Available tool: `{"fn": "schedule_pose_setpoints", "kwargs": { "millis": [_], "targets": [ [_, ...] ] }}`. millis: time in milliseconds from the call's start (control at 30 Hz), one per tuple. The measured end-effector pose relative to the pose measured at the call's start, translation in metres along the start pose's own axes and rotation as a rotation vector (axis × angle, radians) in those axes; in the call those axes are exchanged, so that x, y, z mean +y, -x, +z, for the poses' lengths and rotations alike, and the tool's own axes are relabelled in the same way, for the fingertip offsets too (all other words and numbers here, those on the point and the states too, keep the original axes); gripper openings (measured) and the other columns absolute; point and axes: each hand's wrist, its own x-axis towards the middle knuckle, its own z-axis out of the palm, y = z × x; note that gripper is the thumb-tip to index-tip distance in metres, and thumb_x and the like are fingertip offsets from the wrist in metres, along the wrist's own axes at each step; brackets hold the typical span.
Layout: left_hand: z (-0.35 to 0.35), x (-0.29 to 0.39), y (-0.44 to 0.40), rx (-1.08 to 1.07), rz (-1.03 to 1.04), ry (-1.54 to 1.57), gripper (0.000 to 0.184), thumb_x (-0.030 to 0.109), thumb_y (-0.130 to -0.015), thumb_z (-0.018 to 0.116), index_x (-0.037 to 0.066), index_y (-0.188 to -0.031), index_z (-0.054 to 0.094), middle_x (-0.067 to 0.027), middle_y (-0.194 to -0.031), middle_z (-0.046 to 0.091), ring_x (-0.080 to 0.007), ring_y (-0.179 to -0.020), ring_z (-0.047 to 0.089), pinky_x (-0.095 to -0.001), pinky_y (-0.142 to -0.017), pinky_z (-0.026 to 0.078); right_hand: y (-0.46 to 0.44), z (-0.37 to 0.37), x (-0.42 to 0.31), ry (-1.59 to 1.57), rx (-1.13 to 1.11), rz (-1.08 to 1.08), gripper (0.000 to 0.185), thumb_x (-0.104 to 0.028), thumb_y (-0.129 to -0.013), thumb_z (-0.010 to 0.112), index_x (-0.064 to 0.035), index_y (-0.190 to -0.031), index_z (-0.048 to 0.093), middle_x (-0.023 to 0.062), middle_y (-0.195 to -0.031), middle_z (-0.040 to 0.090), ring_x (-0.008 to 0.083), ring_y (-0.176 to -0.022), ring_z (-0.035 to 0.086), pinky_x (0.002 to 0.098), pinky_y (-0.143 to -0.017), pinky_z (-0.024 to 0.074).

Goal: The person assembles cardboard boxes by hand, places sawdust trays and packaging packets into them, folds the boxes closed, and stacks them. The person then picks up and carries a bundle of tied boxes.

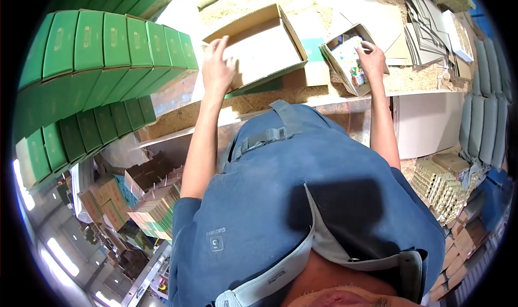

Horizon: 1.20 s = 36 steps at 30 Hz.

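Your left hand (pixel 218 67) is at the left end of the wide box (pixel 293 39), its fingers bent and spread over that side; whether its grip closes on the wall, you cannot tell. The wide box stands open on the tabletop (pixel 431 79), its pale floor in bright light.

Your right hand (pixel 372 61) reaches into the small box (pixel 330 62), just beside the wide one on your right. Its thumb and fingertips curl at the upper part of the colourful contents (pixel 353 64); you cannot tell whether this grip pinches them.

Green boxes (pixel 116 42) stand in rows to your left. Cardboard sheets (pixel 423 32) lie piled beyond your right hand, with grey sacks (pixel 485 69) farther right.
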Motion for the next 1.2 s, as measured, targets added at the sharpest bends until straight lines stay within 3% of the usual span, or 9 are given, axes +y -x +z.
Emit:
{"fn": "schedule_pose_setpoints", "kwargs": {
  "millis": [133, 200, 300, 333, 467, 633, 733, 867, 1200],
  "targets": [
    [0.012, -0.052, 0.027, 0.381, -0.024, 0.133, 0.051, 0.007, -0.09, 0.058, 0.001, -0.139, 0.047, -0.0163, -0.136, 0.052, -0.0289, -0.127, 0.05, -0.0384, -0.109, 0.038, 0.009, 0.041, -0.038, -0.462, -0.351, -0.03, 0.032, -0.02, -0.084, 0.073, -0.0015, -0.111, 0.071, 0.0102, -0.099, 0.073, 0.0165, -0.087, 0.068, 0.0273, -0.077, 0.0538],
    [0.026, -0.075, 0.031, 0.071, -0.68, 1.161, 0.041, 0.018, -0.102, 0.037, 0.005, -0.14, 0.047, -0.0111, -0.132, 0.054, -0.022, -0.121, 0.053, -0.0353, -0.097, 0.045, 0.008, 0.072, -0.054, -0.737, -0.561, 0.13, 0.034, -0.019, -0.091, 0.069, 0.0012, -0.118, 0.066, 0.0114, -0.106, 0.071, 0.0144, -0.089, 0.068, 0.0229, -0.076, 0.055],
    [0.035, -0.077, 0.034, -0.169, -0.677, 1.328, 0.042, 0.026, -0.104, 0.039, 0.013, -0.144, 0.045, -0.0047, -0.125, 0.056, -0.0164, -0.104, 0.055, -0.0351, -0.08, 0.05, 0.009, 0.112, -0.071, -0.882, -0.733, 0.275, 0.055, -0.028, -0.089, 0.072, 0.0014, -0.132, 0.055, 0.0144, -0.122, 0.064, 0.0186, -0.113, 0.06, 0.0347, -0.095, 0.0505],
    [0.036, -0.076, 0.034, -0.185, -0.68, 1.359, 0.044, 0.027, -0.104, 0.044, 0.016, -0.146, 0.042, -0.0078, -0.137, 0.051, -0.0235, -0.118, 0.052, -0.0434, -0.086, 0.052, 0.007, 0.118, -0.071, -0.9, -0.802, 0.293, 0.061, -0.031, -0.088, 0.073, 0.0011, -0.135, 0.052, 0.0151, -0.124, 0.063, 0.0196, -0.116, 0.058, 0.0351, -0.098, 0.0478],
    [0.036, -0.069, 0.035, -0.311, -0.625, 1.194, 0.068, 0.03, -0.092, 0.067, 0.027, -0.151, 0.033, -0.0134, -0.157, 0.027, -0.0385, -0.139, 0.033, -0.0623, -0.104, 0.038, 0.009, 0.152, -0.073, -0.452, -0.823, 0.038, 0.083, -0.041, -0.074, 0.083, 0.0026, -0.135, 0.049, 0.0161, -0.122, 0.064, 0.0226, -0.112, 0.061, 0.032, -0.097, 0.048],
    [0.071, -0.07, 0.025, -0.255, -0.26, 0.739, 0.083, 0.008, -0.078, 0.077, 0.028, -0.148, 0.038, -0.0184, -0.149, 0.04, -0.0276, -0.135, 0.042, -0.0356, -0.112, 0.035, -0.002, 0.174, -0.081, -0.273, -0.748, -0.145, 0.084, -0.044, -0.07, 0.084, 0.0048, -0.13, 0.051, 0.0187, -0.12, 0.065, 0.0247, -0.11, 0.063, 0.0324, -0.098, 0.0484],
    [0.099, -0.098, 0.028, -0.257, -0.267, 0.891, 0.079, 0.006, -0.077, 0.077, 0.02, -0.146, 0.043, -0.0161, -0.144, 0.048, -0.0255, -0.13, 0.047, -0.0356, -0.111, 0.036, 0.002, 0.178, -0.08, -0.288, -0.635, -0.219, 0.079, -0.04, -0.073, 0.081, 0.0057, -0.13, 0.05, 0.0192, -0.125, 0.062, 0.0271, -0.115, 0.06, 0.0344, -0.1, 0.0459],
    [0.079, -0.098, 0.033, -0.244, -0.233, 0.784, 0.076, 0.008, -0.078, 0.077, 0.022, -0.145, 0.044, -0.0152, -0.14, 0.053, -0.0241, -0.126, 0.051, -0.0348, -0.11, 0.038, 0.0, 0.188, -0.071, -0.683, -0.763, -0.006, 0.058, -0.018, -0.081, 0.074, 0.0036, -0.13, 0.051, 0.0145, -0.119, 0.063, 0.0211, -0.107, 0.06, 0.033, -0.094, 0.0474],
    [0.075, -0.126, 0.041, -0.194, -0.109, 0.788, 0.07, 0.02, -0.082, 0.075, 0.026, -0.144, 0.045, -0.0191, -0.135, 0.056, -0.025, -0.12, 0.055, -0.0348, -0.105, 0.041, 0.032, 0.161, -0.079, -0.865, -0.838, 0.287, 0.06, -0.04, -0.083, 0.067, -0.0021, -0.129, 0.055, 0.0129, -0.123, 0.061, 0.0266, -0.113, 0.057, 0.0376, -0.101, 0.0414]
  ]
}}
